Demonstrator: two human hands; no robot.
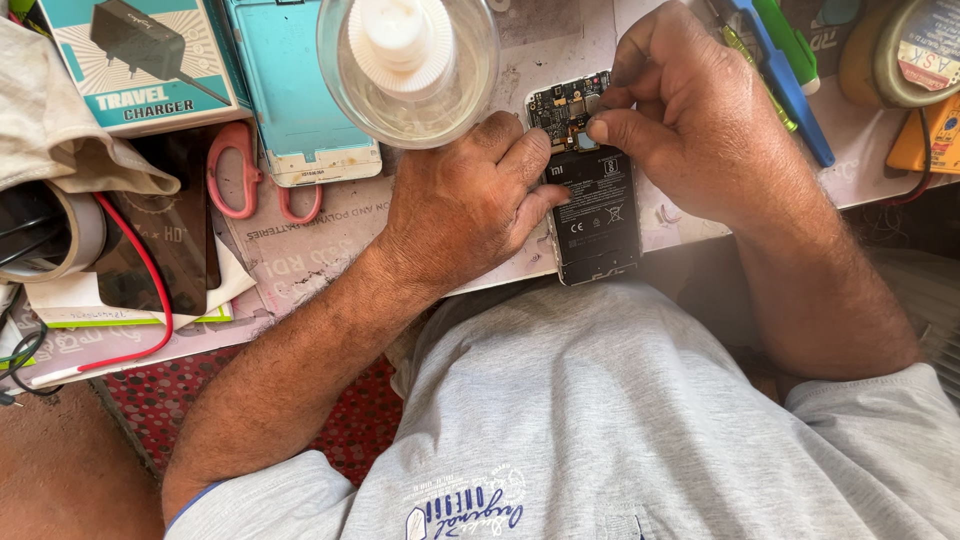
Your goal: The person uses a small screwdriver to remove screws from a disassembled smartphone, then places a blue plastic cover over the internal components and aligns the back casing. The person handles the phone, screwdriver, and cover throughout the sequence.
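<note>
Left hand presses flat to steady the opened phone — right hand pinches a small part on its board

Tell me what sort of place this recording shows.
Probably a small phone repair bench: an opened phone with bare circuit board and battery lies under both hands, beside a charger box, pink-handled scissors and a clear plastic bottle.

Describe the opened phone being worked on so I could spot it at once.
Start at the pale work table and go to its near edge, between the two hands. The opened phone lies there lengthwise, back cover off: a green circuit board on its far end and a black battery below. The neighbouring turquoise phone is closed.
</note>
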